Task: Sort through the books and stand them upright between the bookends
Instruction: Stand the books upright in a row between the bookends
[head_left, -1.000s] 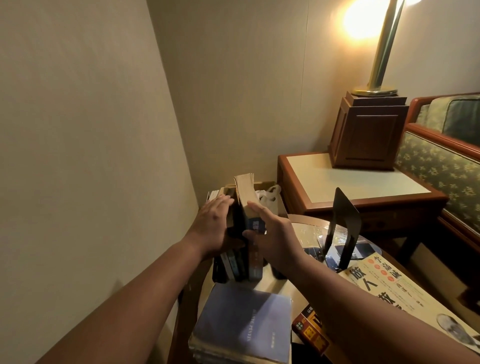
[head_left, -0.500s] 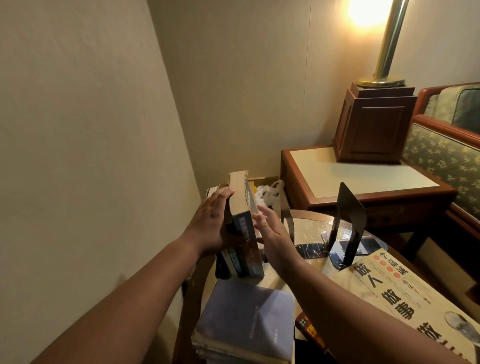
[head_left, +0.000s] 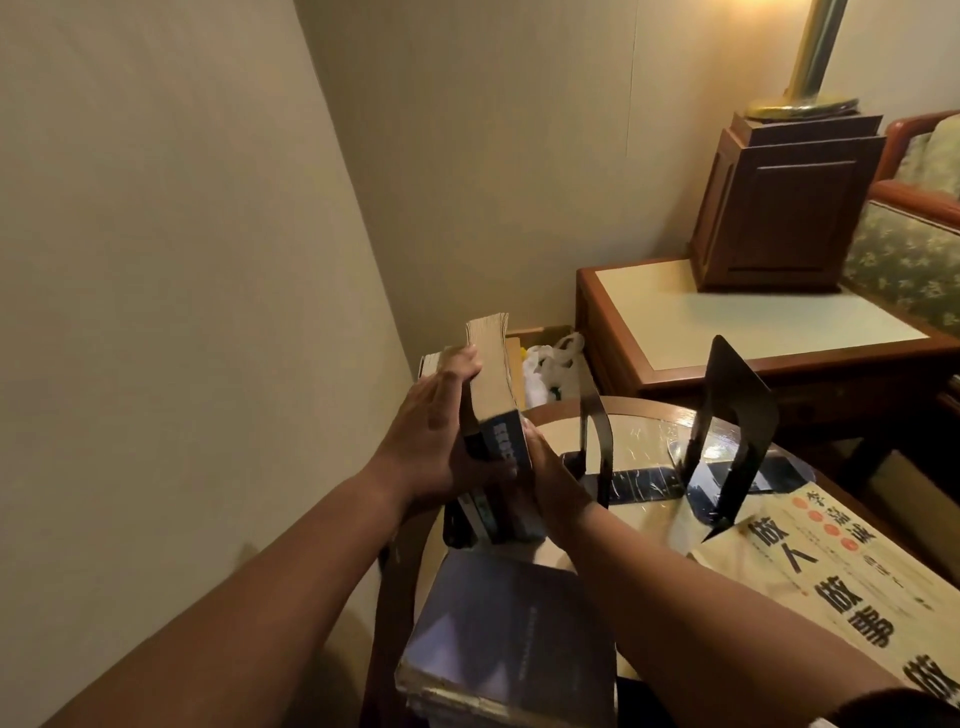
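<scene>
Thick paperback book, yellowed page edges, dark blue spine, stands tilted at the round table's left edge, beside a black metal bookend. Left hand and right hand press its sides, fingers straight.

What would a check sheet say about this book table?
Surface: round shiny-topped wooden table, crowded.
Job's things: thick blue-spined book with tan pages held upright over a row of standing books; two black metal bookends stand apart, no book between; a purple book lies flat nearby.
Clutter: cream sheet with black characters; white plastic bag.
Hands: left hand presses flat on the thick book; right hand touches its other side, fingers partly hidden.
Cables: nothing seen.
Surroundings: beige walls, cream-topped wooden side table, brass lamp pole, flowered sofa.
</scene>
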